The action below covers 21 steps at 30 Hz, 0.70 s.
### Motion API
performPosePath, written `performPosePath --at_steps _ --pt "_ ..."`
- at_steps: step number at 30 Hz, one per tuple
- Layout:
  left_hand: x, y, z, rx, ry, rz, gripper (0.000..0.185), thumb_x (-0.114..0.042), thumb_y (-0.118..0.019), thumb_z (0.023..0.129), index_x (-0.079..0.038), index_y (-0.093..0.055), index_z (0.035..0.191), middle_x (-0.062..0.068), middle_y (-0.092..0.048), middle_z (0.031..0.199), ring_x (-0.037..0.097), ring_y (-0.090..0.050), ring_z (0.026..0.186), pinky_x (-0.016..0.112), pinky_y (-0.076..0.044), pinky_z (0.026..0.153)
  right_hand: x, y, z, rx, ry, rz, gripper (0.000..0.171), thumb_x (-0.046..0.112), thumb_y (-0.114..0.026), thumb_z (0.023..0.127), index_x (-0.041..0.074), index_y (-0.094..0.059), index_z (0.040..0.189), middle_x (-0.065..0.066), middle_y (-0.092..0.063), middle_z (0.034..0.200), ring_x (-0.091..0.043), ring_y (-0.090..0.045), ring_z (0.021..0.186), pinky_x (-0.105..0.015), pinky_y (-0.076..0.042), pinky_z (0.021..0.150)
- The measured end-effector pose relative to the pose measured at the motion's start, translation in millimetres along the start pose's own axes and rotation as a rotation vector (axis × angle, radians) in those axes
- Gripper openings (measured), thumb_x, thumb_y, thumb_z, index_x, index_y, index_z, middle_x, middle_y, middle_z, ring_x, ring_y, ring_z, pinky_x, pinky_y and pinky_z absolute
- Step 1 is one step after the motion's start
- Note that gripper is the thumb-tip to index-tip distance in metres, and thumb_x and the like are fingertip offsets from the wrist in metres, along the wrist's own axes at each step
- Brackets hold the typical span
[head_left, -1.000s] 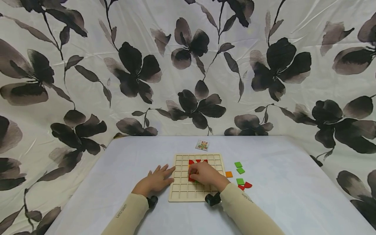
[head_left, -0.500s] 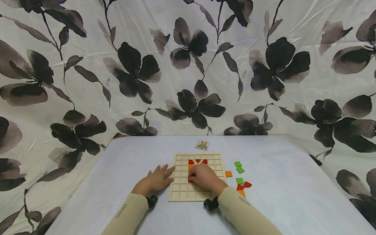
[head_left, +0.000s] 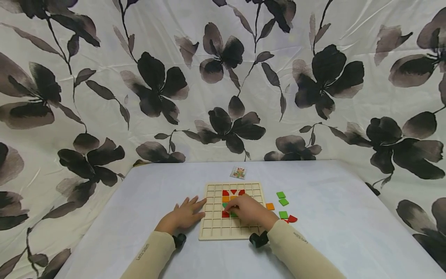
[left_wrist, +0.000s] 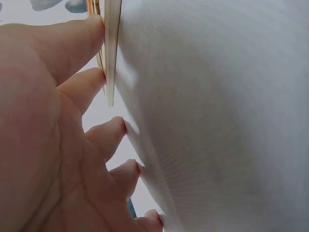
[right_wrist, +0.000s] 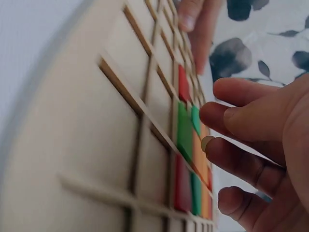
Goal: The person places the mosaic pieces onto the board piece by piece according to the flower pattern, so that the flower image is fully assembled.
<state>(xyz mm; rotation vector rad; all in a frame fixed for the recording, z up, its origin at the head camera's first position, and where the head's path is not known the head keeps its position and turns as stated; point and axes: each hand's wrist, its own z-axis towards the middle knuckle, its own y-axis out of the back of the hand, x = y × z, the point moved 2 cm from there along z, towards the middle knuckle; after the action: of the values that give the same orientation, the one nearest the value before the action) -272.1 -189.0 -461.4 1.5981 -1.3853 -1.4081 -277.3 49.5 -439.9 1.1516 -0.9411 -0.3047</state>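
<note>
Fingers [right_wrist: 227, 150] touch coloured tiles [head_left: 228, 201] in grid board [head_left: 216, 228].

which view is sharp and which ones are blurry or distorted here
Head view: even, soft light, sharp at the wooden grid board, with wide-angle bending toward the edges. Left wrist view: the left hand fills the frame, softly blurred; the white tablecloth looks featureless. Right wrist view: near board blurred, right hand's fingers clearer.

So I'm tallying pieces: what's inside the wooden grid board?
Red, orange and green tiles fill some cells of the wooden grid board; the right hand covers others.
</note>
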Motion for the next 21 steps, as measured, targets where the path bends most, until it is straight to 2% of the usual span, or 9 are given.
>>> performPosePath --at_steps 5,11,16,21 --pt "-0.5 -0.9 0.1 -0.004 0.006 0.007 0.060 -0.045 -0.053 0.097 -0.028 -0.035 0.151 0.012 -0.026 0.160 0.044 -0.014 0.148 0.071 -0.010 0.112 -13.6 17.9 -6.4 -0.024 -0.007 -0.020 0.018 0.009 -0.060 0.095 0.014 -0.075 0.104 0.002 -0.073 0.105 -0.016 -0.066 0.102 -0.035 -0.054 0.091" --pt "-0.8 -0.2 0.2 -0.003 0.012 0.016 0.060 -0.045 -0.053 0.097 -0.027 -0.035 0.151 0.012 -0.027 0.160 0.044 -0.014 0.148 0.071 -0.011 0.112 -37.6 40.9 -21.3 -0.059 -0.100 -0.059 0.019 0.007 -0.059 0.095 0.013 -0.074 0.104 0.001 -0.072 0.107 -0.020 -0.065 0.105 -0.039 -0.053 0.093" --pt "-0.2 0.3 0.5 -0.005 0.001 0.008 0.059 -0.045 -0.052 0.097 -0.027 -0.035 0.151 0.012 -0.026 0.160 0.045 -0.014 0.148 0.071 -0.010 0.112 -58.0 56.6 -34.7 -0.068 -0.242 -0.080 0.017 0.007 -0.064 0.092 0.012 -0.075 0.103 0.001 -0.072 0.105 -0.017 -0.063 0.097 -0.039 -0.053 0.090" --pt "-0.3 0.0 0.3 -0.003 -0.008 0.003 0.059 -0.044 -0.052 0.097 -0.027 -0.035 0.151 0.013 -0.026 0.160 0.045 -0.014 0.148 0.072 -0.010 0.112 -74.3 59.8 -48.4 -0.012 -0.385 -0.111 0.019 0.015 -0.069 0.089 0.013 -0.074 0.106 0.002 -0.071 0.105 -0.018 -0.062 0.101 -0.042 -0.051 0.095"
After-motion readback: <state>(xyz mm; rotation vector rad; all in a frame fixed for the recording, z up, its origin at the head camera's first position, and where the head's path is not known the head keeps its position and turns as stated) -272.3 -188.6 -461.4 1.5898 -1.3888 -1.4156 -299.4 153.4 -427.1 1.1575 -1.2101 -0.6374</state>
